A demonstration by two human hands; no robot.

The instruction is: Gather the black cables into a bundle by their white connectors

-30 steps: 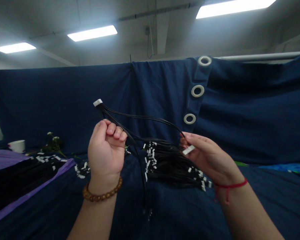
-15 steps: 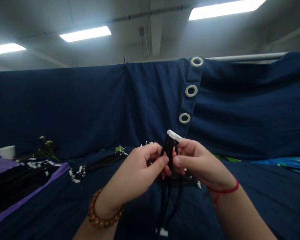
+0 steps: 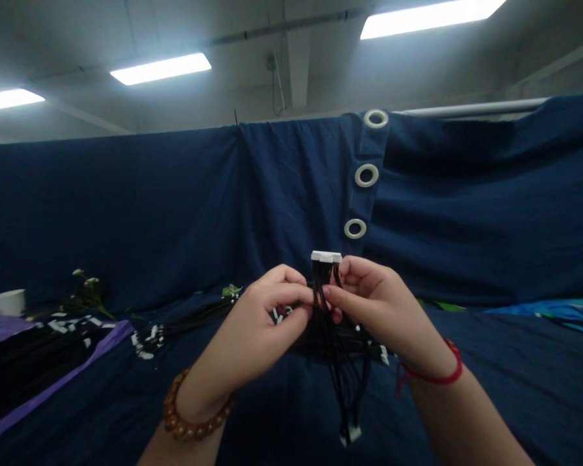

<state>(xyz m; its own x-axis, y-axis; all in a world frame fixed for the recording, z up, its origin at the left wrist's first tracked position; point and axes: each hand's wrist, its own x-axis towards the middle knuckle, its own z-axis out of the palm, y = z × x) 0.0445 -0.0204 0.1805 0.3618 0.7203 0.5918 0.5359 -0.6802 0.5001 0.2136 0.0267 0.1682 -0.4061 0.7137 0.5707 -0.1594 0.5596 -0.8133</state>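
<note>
A black wire harness [image 3: 337, 362] hangs in front of me. Its wide white connector [image 3: 326, 257] points up, and a smaller white connector [image 3: 351, 435] dangles at the lower end. My right hand [image 3: 369, 294] pinches the wires just below the upper connector, thumb in front. On the other side my left hand [image 3: 274, 310] has its thumb and fingertips closed on the left edge of the same wires. A beaded bracelet [image 3: 189, 417] circles my left wrist and a red cord [image 3: 434, 375] my right.
More black harnesses with white ends lie on the dark blue cloth [image 3: 272, 388] behind my hands. At left, a dark pile [image 3: 34, 362] rests on purple material [image 3: 53, 395], near a white cup [image 3: 8, 302] and flowers [image 3: 91, 285]. A blue curtain [image 3: 175, 213] stands behind.
The upper connector has turned from slanted to nearly level and moved slightly left. My left hand has shifted left, and the dangling lower end has swung right.
</note>
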